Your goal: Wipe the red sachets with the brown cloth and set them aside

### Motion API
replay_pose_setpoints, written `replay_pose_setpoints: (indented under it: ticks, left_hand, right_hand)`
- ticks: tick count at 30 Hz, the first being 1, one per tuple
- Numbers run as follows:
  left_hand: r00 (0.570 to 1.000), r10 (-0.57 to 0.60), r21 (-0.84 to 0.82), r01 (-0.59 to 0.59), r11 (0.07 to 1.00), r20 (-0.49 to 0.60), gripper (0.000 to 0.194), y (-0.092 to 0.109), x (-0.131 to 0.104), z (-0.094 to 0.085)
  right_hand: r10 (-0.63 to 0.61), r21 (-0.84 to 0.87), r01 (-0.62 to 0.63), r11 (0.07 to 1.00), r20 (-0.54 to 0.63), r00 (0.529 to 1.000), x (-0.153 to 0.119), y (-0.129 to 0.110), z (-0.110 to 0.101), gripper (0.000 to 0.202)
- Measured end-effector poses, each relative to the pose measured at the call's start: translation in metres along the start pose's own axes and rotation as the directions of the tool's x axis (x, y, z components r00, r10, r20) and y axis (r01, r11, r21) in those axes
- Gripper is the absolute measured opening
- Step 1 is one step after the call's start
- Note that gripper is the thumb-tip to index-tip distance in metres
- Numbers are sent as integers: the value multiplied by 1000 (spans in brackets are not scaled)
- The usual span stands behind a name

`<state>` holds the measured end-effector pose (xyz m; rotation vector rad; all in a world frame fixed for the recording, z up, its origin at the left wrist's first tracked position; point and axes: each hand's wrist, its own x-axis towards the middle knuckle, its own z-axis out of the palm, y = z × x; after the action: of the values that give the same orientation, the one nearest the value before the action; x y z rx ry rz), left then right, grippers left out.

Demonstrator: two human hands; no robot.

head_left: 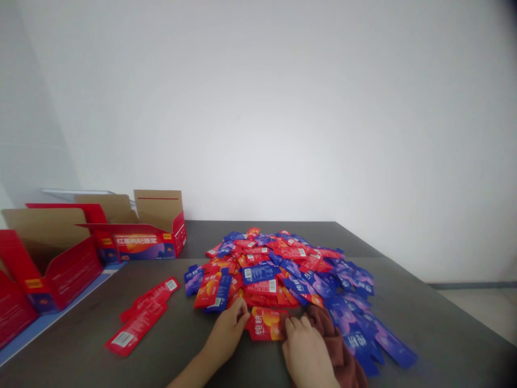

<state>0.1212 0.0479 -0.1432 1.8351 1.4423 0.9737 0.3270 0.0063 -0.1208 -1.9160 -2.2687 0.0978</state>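
A red and orange pouch (264, 324) lies at the near edge of the pile, stretched between my two hands. My left hand (228, 331) pinches its narrow left end between thumb and fingers. On its other side, my right hand (305, 345) has its fingers curled over a brown cloth (337, 345), which touches the pouch's right end. The cloth trails down to the right, under and beside my wrist. Two red pouches (141, 318) lie overlapping to the left of my left hand, their barcodes facing up.
A heap of red and blue-purple pouches (278, 258) covers the middle of the dark table (189, 328). More blue-purple pouches (363, 334) spread rightward. Open red cartons (72, 269) line the left side, one farther carton (157, 237) with raised flaps. A white wall stands behind.
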Motion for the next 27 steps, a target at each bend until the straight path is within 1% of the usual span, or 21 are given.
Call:
replay_pose_setpoints:
  ticks: [4,8,10,12,14,15,17,19,20,21,22,24,27]
  left_hand:
    - [997,-17,-67,12,998,-72,16,1,0,-2]
    - [992,-5,-122,-10,992,-125,22,2,0,-6]
    - [993,16,-146,-33,989,-116,21,2,1,-8]
    - [996,37,-168,-50,984,-83,19,2,2,-9]
    - [998,47,-185,-53,981,-35,17,0,3,-8]
    - [999,49,-190,-49,980,-9,17,-1,3,-7]
    - [998,46,-192,-38,981,40,15,-4,4,-4]
    - [996,36,-180,-22,983,77,14,-9,6,-1]
    - [996,28,-169,-13,985,89,13,-11,6,0]
    - [995,19,-155,-4,988,95,13,-13,6,1]
    - [995,10,-138,3,990,96,11,-14,6,2]
    - [997,0,-92,8,996,83,7,-14,6,2]
    - [998,8,-11,-7,1000,60,3,-8,3,1]
  right_hand:
    - [-12,18,12,1000,-14,1000,3,1,-2,39]
    - [-15,40,17,999,-34,999,6,7,-9,37]
    - [-11,65,17,998,-103,995,7,9,-13,39]
    - [-14,101,33,994,-184,983,7,8,-14,42]
    - [-55,147,89,985,-220,974,6,3,-11,45]
    - [-103,170,140,975,-206,973,6,-1,-8,46]
    - [-246,204,265,942,-115,963,6,-11,-4,48]
    - [-377,217,366,905,10,926,7,-18,-3,49]
    - [-416,217,395,893,63,907,6,-20,-4,48]
    - [-430,212,403,890,99,897,6,-20,-5,47]
    - [-421,205,393,896,117,899,5,-19,-6,45]
    - [-361,186,337,923,113,926,3,-14,-7,45]
    - [-243,160,228,960,79,967,1,-9,-4,49]
